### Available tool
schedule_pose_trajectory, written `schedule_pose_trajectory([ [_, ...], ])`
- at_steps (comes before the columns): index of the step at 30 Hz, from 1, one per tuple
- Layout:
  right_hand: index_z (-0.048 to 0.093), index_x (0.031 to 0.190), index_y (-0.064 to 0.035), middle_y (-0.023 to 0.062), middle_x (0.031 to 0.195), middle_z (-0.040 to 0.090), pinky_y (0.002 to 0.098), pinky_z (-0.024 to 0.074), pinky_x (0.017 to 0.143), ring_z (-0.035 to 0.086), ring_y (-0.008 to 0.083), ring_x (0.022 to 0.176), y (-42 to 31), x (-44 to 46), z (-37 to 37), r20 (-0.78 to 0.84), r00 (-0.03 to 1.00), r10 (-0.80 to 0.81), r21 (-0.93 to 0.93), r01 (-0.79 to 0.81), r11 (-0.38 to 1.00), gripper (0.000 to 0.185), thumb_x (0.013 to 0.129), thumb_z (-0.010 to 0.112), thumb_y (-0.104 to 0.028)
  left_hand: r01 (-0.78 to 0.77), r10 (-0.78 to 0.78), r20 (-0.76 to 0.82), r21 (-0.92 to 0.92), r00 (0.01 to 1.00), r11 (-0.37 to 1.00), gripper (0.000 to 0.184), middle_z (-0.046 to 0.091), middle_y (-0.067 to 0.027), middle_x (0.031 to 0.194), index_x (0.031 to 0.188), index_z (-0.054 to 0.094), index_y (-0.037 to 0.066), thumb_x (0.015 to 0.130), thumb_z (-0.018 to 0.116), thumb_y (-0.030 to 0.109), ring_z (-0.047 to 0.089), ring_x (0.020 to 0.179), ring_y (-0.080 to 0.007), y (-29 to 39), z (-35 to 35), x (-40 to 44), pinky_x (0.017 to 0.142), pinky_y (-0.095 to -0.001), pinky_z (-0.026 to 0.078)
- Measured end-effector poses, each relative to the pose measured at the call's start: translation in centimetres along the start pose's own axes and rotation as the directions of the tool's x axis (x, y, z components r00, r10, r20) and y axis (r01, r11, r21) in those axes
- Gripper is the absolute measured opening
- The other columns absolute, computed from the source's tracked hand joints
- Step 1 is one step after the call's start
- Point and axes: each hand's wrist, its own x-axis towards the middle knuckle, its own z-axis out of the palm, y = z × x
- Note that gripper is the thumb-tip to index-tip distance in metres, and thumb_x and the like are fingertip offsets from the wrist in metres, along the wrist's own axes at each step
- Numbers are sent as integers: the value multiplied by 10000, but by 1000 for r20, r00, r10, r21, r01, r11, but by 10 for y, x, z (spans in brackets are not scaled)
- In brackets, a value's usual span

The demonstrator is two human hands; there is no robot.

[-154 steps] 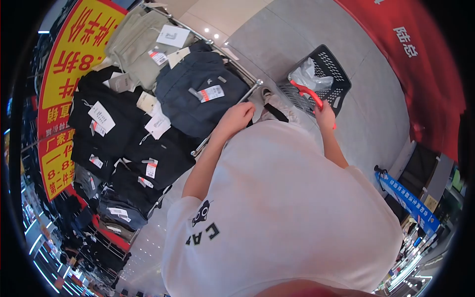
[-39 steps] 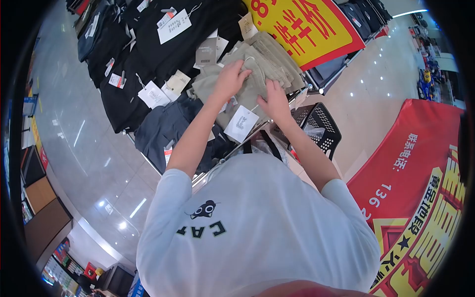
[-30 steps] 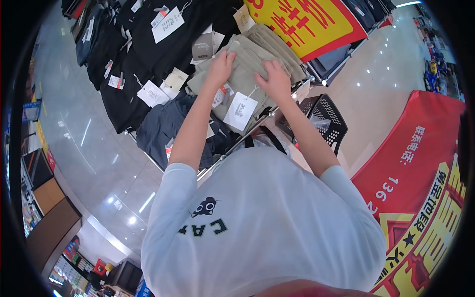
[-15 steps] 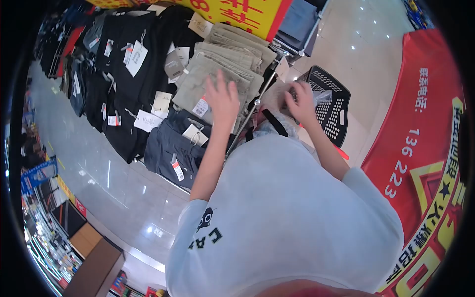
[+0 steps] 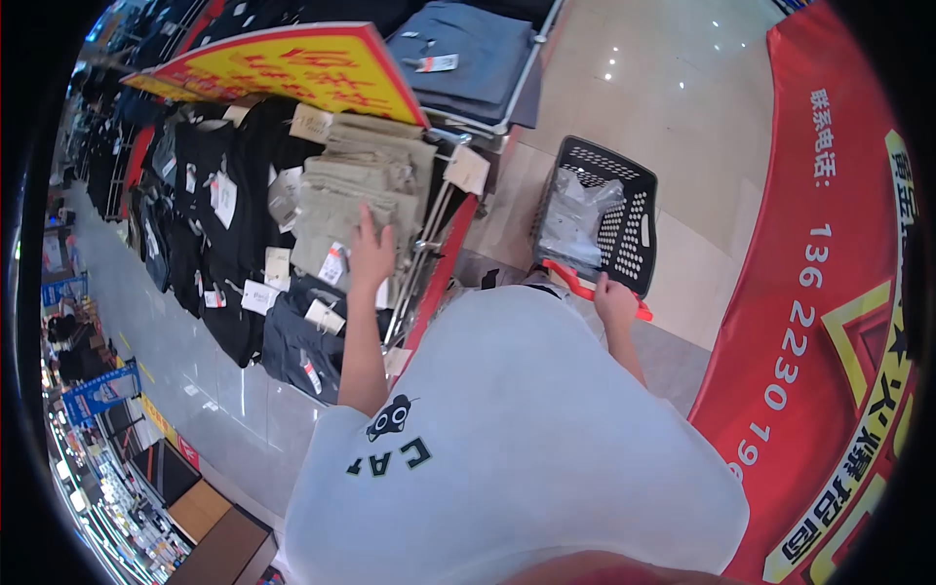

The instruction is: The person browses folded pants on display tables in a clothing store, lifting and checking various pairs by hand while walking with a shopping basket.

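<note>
My left hand [image 5: 373, 252] rests with stretched fingers on or just over a stack of folded beige trousers [image 5: 327, 210] with white tags. My right hand [image 5: 614, 298] is closed around the red handle [image 5: 568, 280] of a black perforated shopping basket [image 5: 639, 234], low at my right side. Inside the basket lies a clear plastic bag [image 5: 578, 222]; what it contains is hard to make out. Dark grey folded trousers [image 5: 297, 336] with tags are just below the beige stack, and black garments [image 5: 234, 255] lie to its left.
A yellow and red sign [image 5: 292, 78] stands behind the garments. Farther back, blue folded trousers [image 5: 463, 54] sit on a metal-edged rack. A large red banner [image 5: 770, 263] runs along the right. Tiled floor [image 5: 673, 73] shows beyond the basket.
My right hand has come down from above the basket and closed on its red handle. My left hand stays by the beige trousers. The camera view has shifted, and more of the basket shows.
</note>
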Motion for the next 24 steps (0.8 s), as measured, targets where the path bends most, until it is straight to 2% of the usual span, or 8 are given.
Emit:
schedule_pose_trajectory([
  [2, 753, 823, -68, 212, 776, 691, 493, 530, 713, 683, 392, 764, 2, 23, -9, 48, 999, -25, 1, 25, 1000, 528, 963, 446, -475, 16, -16, 50, -18, 999, 1000, 749, 428, -438, 1329, 1558, 140, 92, 968, 499, 384, 453, 1229, -558, 17, 2, 2, 1018, -530, 395],
  [4, 755, 824, -63, 222, 788, 691, 490, 536, 731, 686, 394, 785, 4, 40, -12, 98, 994, -55, 8, 54, 998, 550, 961, 433, -487, 271, -301, 147, 196, 942, 943, 645, 555, -343, 1265, 1511, 307, 67, 977, 474, 389, 506, 1202, -501, 59, -13, 7, 996, -525, 411],
  [8, 748, 823, -29, 236, 795, 691, 492, 539, 760, 687, 409, 802, -1, 87, -29, 103, 987, -120, 62, 114, 992, 575, 953, 421, -484, 126, -154, 311, 107, 938, 986, 582, 609, -261, 1246, 1384, 502, 13, 988, 465, 439, 549, 1206, -414, 132, -16, -1, 994, -465, 436],
  [12, 745, 819, -14, 243, 817, 693, 492, 539, 782, 689, 416, 826, -9, 136, -43, 129, 980, -149, 95, 137, 986, 591, 939, 419, -492, 191, 65, 670, -302, 739, 934, 474, 646, -121, 1241, 1289, 579, -19, 1019, 463, 352, 566, 1183, -190, 177, 37, -24, 1016, -315, 423],
  [13, 745, 819, -14, 243, 817, 693, 492, 539, 782, 689, 416, 826, -11, 149, -47, 129, 981, -147, 99, 134, 986, 591, 939, 419, -492, 173, 127, 691, -347, 712, 922, 531, 658, -200, 1195, 1240, 621, 28, 991, 457, 468, 605, 1177, -304, 183, 50, -31, 1007, -371, 440],
  [14, 745, 826, -11, 245, 827, 694, 491, 538, 788, 689, 415, 832, -13, 161, -49, 114, 983, -142, 103, 131, 986, 586, 935, 425, -490, 169, 128, 693, -343, 709, 924, 531, 658, -200, 1195, 1240, 621, 28, 991, 457, 468, 605, 1177, -304, 182, 65, -31, 1007, -371, 440],
  [17, 744, 831, -8, 246, 839, 695, 486, 538, 791, 690, 411, 842, -20, 194, -58, 94, 987, -127, 113, 116, 987, 579, 930, 433, -486, 13, -180, 764, 220, 619, 975, 478, 643, -229, 1195, 1212, 630, 29, 966, 460, 401, 596, 1159, -369, 193, 93, -22, 1004, -429, 446],
  [24, 743, 843, -10, 241, 846, 699, 493, 547, 762, 697, 400, 832, -35, 275, -80, 60, 983, -172, 85, 167, 982, 557, 926, 426, -460, -40, 63, 693, -49, 718, 998, 485, 649, -237, 1178, 1207, 629, 17, 962, 467, 404, 602, 1151, -372, 247, 141, 54, 992, -418, 457],
])
